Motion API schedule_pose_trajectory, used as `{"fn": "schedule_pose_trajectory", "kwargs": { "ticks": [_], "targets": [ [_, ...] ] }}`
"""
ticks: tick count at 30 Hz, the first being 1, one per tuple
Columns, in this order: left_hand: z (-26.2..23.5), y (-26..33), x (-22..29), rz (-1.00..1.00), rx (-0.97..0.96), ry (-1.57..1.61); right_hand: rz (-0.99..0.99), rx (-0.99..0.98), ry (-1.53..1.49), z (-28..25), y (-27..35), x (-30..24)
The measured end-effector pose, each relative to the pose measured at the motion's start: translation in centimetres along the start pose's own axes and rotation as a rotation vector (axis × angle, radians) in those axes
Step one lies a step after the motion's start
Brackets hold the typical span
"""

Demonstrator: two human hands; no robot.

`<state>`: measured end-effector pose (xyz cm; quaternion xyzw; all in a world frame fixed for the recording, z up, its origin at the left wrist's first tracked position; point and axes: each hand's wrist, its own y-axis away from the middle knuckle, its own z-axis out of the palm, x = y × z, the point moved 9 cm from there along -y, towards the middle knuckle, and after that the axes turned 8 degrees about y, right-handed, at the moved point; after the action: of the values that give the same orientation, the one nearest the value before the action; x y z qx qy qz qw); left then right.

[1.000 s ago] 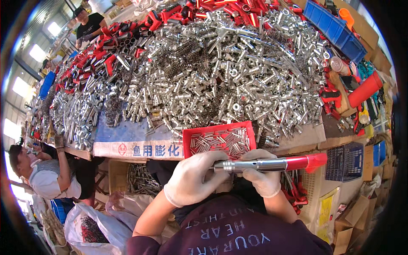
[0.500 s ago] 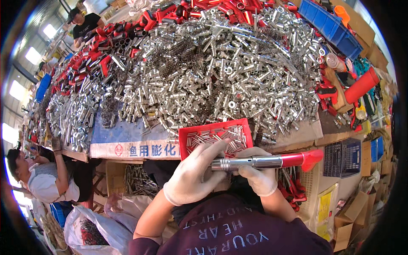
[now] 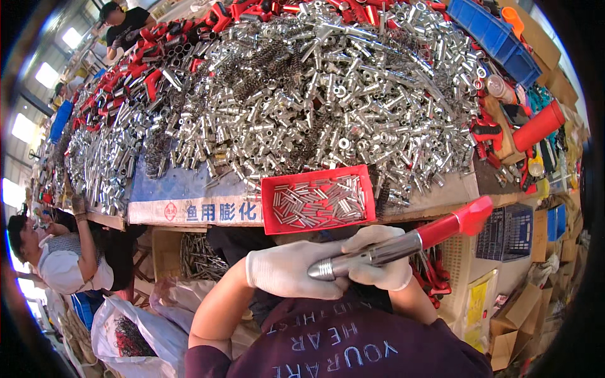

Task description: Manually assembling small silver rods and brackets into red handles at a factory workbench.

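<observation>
Both my hands wear white gloves and hold one long tool (image 3: 403, 242) in front of my chest. The tool has a silver metal shaft with a rounded end and a red plastic grip at its right end. My left hand (image 3: 287, 271) grips near the silver tip. My right hand (image 3: 378, 268) wraps the shaft's middle from below. Just beyond the hands, a red tray (image 3: 317, 200) of small silver tubes sits at the table's near edge.
The blue-covered table (image 3: 189, 189) carries a big heap of silver metal fittings (image 3: 328, 101), with red parts (image 3: 132, 69) at the far left. A seated person (image 3: 57, 258) works at the left, another person (image 3: 126, 22) at the far end. Blue bins (image 3: 498, 41) and cardboard boxes stand right.
The tool has tilted, its red end rising to the right and its silver tip dropping toward my left hand. Both hands stay on it.
</observation>
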<state>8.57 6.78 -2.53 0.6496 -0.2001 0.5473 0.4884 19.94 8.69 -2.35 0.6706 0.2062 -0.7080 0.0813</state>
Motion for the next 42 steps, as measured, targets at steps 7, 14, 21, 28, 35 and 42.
{"fn": "schedule_pose_trajectory", "kwargs": {
  "ticks": [7,14,21,28,35,42],
  "targets": [
    [1.1,0.0,-1.2,0.293,0.856,-0.555,0.024,0.330,0.300,-1.2,3.2,0.3],
    [2.3,-5.4,-16.0,0.277,0.277,0.291,0.626,-0.085,0.092,-2.1,8.0,7.1],
    [-4.6,-6.5,-26.8,-0.069,0.734,-0.435,0.961,-0.069,0.256,-6.3,11.1,13.7],
    [-7.8,-5.7,-29.0,-0.111,0.979,-0.257,0.718,-0.264,1.069,0.0,7.5,19.4],
    [-7.6,-7.4,-32.4,-0.078,1.026,-0.335,0.772,-0.452,1.147,2.6,7.5,22.0],
    [-7.4,-6.6,-30.1,-0.027,1.038,-0.357,0.574,-0.509,1.240,4.8,7.2,23.2]
  ]
}}
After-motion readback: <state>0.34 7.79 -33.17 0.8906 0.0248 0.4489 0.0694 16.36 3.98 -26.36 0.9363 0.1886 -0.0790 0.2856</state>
